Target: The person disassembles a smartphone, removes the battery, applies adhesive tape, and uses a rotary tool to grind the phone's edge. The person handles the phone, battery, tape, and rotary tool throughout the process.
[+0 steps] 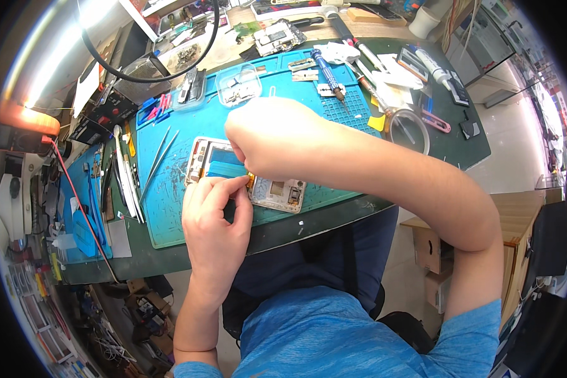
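An opened phone housing (275, 200), with a pale frame and bare parts inside, lies slanted on a blue work mat (176, 217). My left hand (213, 217) reaches over its near edge, with thumb and index finger pinched together. At those fingertips sits a small orange piece (251, 182) like a flex cable; whether they grip it I cannot tell. My right hand (264, 135) is closed above the housing's far edge, its wrist bent and fingers curled down. The back of that hand hides what it holds. Teal strips (227, 169) show in the housing between my hands.
Tweezers (159, 157) lie left of the housing. Beyond it stand clear trays of small parts (239, 84) and a blue screwdriver (329, 74). A round clear dish (408, 131) is at right. A dark cable (146, 79) loops over the far left.
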A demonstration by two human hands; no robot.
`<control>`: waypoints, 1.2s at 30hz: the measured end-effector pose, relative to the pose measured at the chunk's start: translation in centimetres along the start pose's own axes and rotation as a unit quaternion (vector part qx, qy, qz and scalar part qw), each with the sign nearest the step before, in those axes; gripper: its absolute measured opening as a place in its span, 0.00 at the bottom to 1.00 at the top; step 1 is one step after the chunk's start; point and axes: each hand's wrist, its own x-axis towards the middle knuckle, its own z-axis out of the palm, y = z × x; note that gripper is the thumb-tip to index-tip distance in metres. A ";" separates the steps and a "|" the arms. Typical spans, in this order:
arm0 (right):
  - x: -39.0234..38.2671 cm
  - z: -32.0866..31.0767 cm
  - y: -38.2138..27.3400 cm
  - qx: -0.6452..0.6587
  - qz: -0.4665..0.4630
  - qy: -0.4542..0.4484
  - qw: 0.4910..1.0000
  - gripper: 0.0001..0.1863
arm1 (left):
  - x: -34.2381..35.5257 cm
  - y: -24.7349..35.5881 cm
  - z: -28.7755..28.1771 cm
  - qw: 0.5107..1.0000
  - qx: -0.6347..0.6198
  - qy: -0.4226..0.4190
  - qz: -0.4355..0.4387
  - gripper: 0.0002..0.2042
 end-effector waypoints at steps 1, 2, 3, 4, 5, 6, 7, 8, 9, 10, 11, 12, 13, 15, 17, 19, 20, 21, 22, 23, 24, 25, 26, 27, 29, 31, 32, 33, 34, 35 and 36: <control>0.1 -0.7 -0.5 -0.010 0.005 -0.021 1.000 0.07 | 0.0 0.0 -0.1 1.000 -0.002 -0.003 -0.002 0.07; 0.3 -1.1 -0.9 -0.021 0.011 -0.041 0.999 0.07 | -0.1 0.1 -0.1 1.000 0.002 -0.002 0.002 0.07; 0.6 -1.1 -1.1 -0.025 0.020 -0.039 0.999 0.08 | -0.1 0.3 -0.2 1.000 0.005 -0.001 0.007 0.07; 0.9 -1.1 -1.2 -0.030 0.030 -0.037 0.998 0.08 | -0.1 0.4 -0.2 1.000 0.007 -0.001 0.013 0.07; 1.0 -1.1 -1.3 -0.034 0.040 -0.035 0.998 0.09 | -0.1 0.3 -0.3 1.000 0.010 -0.005 0.018 0.07; 1.0 -1.1 -1.3 -0.038 0.034 -0.037 0.998 0.09 | -0.2 0.3 -0.3 1.000 0.013 -0.008 0.022 0.08; 1.1 -1.1 -1.3 -0.042 0.029 -0.038 0.998 0.09 | -0.2 0.2 -0.4 0.999 0.016 -0.012 0.026 0.08; 1.1 -1.1 -1.3 -0.046 0.023 -0.039 0.998 0.09 | -0.3 0.1 -0.5 0.999 0.023 -0.019 0.040 0.09; 1.0 -1.2 -1.5 -0.058 0.021 -0.038 0.997 0.10 | -0.4 -0.1 -0.7 0.998 0.031 -0.026 0.053 0.11; 0.8 -1.4 -1.9 -0.069 0.019 -0.037 0.997 0.11 | -0.5 -0.4 -1.0 0.997 0.038 -0.034 0.066 0.12; 0.8 -1.5 -2.1 -0.080 0.017 -0.037 0.996 0.12 | -0.6 -0.5 -1.3 0.995 0.050 -0.048 0.077 0.14; 0.7 -1.6 -1.9 -0.078 0.032 -0.041 0.996 0.13 | -0.6 -0.6 -1.5 0.992 0.058 -0.062 0.091 0.16; 0.7 -1.7 -1.5 -0.075 0.046 -0.044 0.995 0.15 | -0.6 -0.7 -1.8 0.989 0.067 -0.076 0.104 0.17; 0.5 -1.8 -1.1 -0.079 0.063 -0.046 0.994 0.18 | -0.4 -1.1 -2.3 0.983 0.082 -0.095 0.136 0.20; 0.4 -1.5 -0.8 -0.094 0.067 -0.042 0.992 0.21 | -0.2 -1.6 -2.8 0.974 0.100 -0.113 0.169 0.21; 0.6 -1.6 -0.8 -0.094 0.067 -0.052 0.992 0.21 | -0.2 -2.2 -3.4 0.963 0.123 -0.132 0.199 0.21; 0.7 -1.6 -0.8 -0.094 0.068 -0.058 0.992 0.22 | -0.2 -2.3 -3.7 0.961 0.127 -0.138 0.206 0.21; 0.7 -1.5 -0.7 -0.095 0.067 -0.056 0.992 0.22 | 0.0 -2.4 -4.0 0.957 0.129 -0.144 0.215 0.21; 0.7 -1.5 -0.7 -0.096 0.067 -0.054 0.992 0.22 | 0.2 -2.5 -4.1 0.954 0.132 -0.151 0.223 0.20; 0.7 -1.5 -0.7 -0.098 0.066 -0.053 0.992 0.22 | 0.3 -2.6 -4.1 0.952 0.133 -0.147 0.233 0.20; 0.7 -1.6 -0.7 -0.099 0.069 -0.063 0.991 0.23 | 0.4 -2.8 -4.1 0.950 0.135 -0.144 0.243 0.20; 0.8 -1.9 -0.8 -0.100 0.071 -0.072 0.990 0.23 | 0.5 -2.8 -4.2 0.948 0.136 -0.140 0.253 0.20; 0.8 -2.1 -0.9 -0.101 0.073 -0.082 0.989 0.23 | 0.6 -2.8 -4.2 0.949 0.130 -0.142 0.251 0.20; 0.9 -2.2 -0.9 -0.101 0.075 -0.083 0.989 0.23 | 0.6 -2.8 -4.2 0.950 0.123 -0.145 0.249 0.20; 1.0 -2.3 -0.9 -0.103 0.078 -0.084 0.988 0.24 | 0.7 -2.8 -4.2 0.950 0.115 -0.148 0.248 0.21; 1.3 -2.1 -0.7 -0.105 0.065 -0.083 0.989 0.24 | 0.6 -3.0 -4.3 0.951 0.114 -0.148 0.246 0.21; 1.5 -1.9 -0.6 -0.105 0.058 -0.083 0.989 0.24 | 0.5 -3.1 -4.4 0.948 0.120 -0.148 0.254 0.21; 1.4 -2.0 -0.4 -0.101 0.066 -0.089 0.989 0.25 | 0.8 -3.2 -4.4 0.945 0.124 -0.146 0.267 0.22; 1.2 -2.1 -0.2 -0.097 0.073 -0.095 0.988 0.25 | 1.0 -3.2 -4.4 0.941 0.127 -0.144 0.280 0.22; 1.1 -2.2 -0.1 -0.092 0.080 -0.101 0.987 0.25 | 1.2 -3.2 -4.3 0.940 0.125 -0.142 0.283 0.23; 1.2 -2.2 0.0 -0.089 0.081 -0.106 0.987 0.26 | 1.1 -3.4 -4.3 0.940 0.124 -0.142 0.283 0.23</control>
